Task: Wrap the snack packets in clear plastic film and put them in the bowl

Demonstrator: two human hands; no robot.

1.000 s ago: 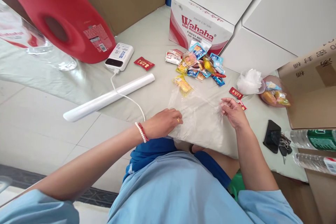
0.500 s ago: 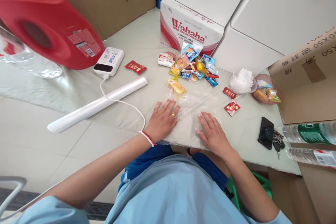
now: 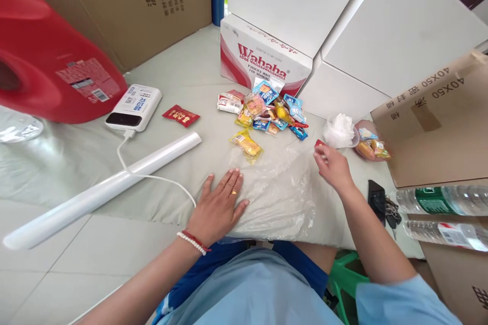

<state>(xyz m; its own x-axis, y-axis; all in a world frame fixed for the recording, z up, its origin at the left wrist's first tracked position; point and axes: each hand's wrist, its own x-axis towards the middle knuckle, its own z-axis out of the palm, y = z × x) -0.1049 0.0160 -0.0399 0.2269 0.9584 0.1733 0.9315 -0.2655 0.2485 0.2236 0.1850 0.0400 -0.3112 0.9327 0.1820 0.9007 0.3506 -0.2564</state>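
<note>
My left hand [image 3: 217, 206] lies flat, fingers spread, on the near edge of the table, at the left side of a clear plastic bag [image 3: 280, 195] spread out flat. To the right of the bag, my right hand [image 3: 333, 166] has its fingers curled and pinched at a small red snack packet [image 3: 319, 143]. Part of that packet is hidden by the fingers. A yellow-wrapped snack [image 3: 247, 145] rests at the bag's far edge. Behind it is a pile of wrapped snacks [image 3: 267, 109]. Another red packet [image 3: 181, 116] sits apart on the left.
A white tube [image 3: 102, 190] and a cabled white device [image 3: 134, 107] lie left, by a red jug [image 3: 57, 56]. A Wahaha box [image 3: 263, 53] stands behind. At right are crumpled white plastic [image 3: 339, 131], a snack bowl [image 3: 371, 141], a phone [image 3: 376, 200], keys [image 3: 392, 212] and bottles [image 3: 438, 199].
My right hand has left the plastic bag, moved right and up to the red packets, and closed its fingers. My left hand stays flat on the table. The whole view has shifted slightly.
</note>
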